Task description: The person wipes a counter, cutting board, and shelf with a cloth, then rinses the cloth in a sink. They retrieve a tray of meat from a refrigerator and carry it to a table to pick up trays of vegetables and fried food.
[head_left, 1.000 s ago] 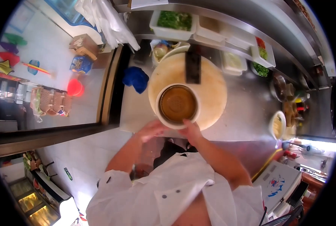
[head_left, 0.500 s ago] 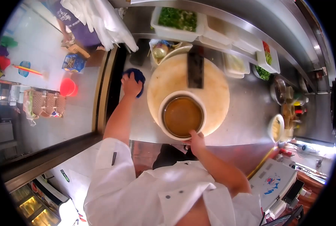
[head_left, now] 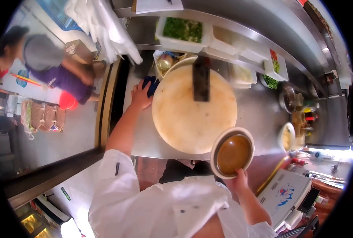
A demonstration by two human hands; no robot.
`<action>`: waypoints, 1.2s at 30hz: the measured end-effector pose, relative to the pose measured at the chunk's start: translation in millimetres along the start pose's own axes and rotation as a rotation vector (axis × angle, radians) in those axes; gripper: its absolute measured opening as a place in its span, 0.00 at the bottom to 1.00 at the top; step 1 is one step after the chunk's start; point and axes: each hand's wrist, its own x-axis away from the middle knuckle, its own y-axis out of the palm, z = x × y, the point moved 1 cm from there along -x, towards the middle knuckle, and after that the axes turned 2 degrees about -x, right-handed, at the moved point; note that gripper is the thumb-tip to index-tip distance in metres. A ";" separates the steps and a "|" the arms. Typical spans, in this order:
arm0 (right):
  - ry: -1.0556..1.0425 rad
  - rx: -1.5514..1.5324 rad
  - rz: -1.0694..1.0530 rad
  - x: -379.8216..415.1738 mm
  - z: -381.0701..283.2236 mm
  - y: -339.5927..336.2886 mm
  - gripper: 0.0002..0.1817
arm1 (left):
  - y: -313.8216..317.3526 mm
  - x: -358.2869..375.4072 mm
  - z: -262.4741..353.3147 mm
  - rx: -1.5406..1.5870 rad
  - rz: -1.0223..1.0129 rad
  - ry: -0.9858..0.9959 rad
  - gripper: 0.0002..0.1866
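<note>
My right hand (head_left: 238, 183) grips the near rim of a white bowl (head_left: 213, 158) of brown liquid, with the thumb over the edge. The bowl is held off the near right side of a round chopping board (head_left: 176, 119), past the counter's front edge. My left hand (head_left: 141, 96) is at the left of the board, fingers closed on a bunched dark blue cloth (head_left: 150, 85). A dark-bladed cleaver (head_left: 201, 83) lies across the far part of the board.
A shelf over the counter (head_left: 259, 115) holds tubs of chopped greens (head_left: 182, 31) and other food. Behind the board stands a container with a can (head_left: 164, 62). A bowl of pale food (head_left: 288, 137) is at right. Beyond the window frame, a person in purple (head_left: 61, 79) bends over.
The bowl has moved right in my right hand, off the board and past the counter's edge. My left hand and the cloth have shifted slightly. Another person has come further into view outside.
</note>
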 end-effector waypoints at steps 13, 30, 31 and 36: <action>0.102 0.100 0.344 -12.2 33.0 -198.2 0.18 | 18.1 111.8 -15.0 0.099 0.147 0.365 0.30; 0.139 -0.203 0.191 -25.0 75.7 -457.4 0.16 | 177.8 322.6 417.4 0.224 0.150 -0.163 0.18; 0.107 -0.217 0.229 -15.5 77.8 -476.2 0.17 | 189.2 312.3 450.8 0.267 0.215 -0.109 0.17; 0.035 -0.275 0.321 29.1 75.8 -537.0 0.17 | 207.7 225.2 576.3 0.356 0.055 0.145 0.19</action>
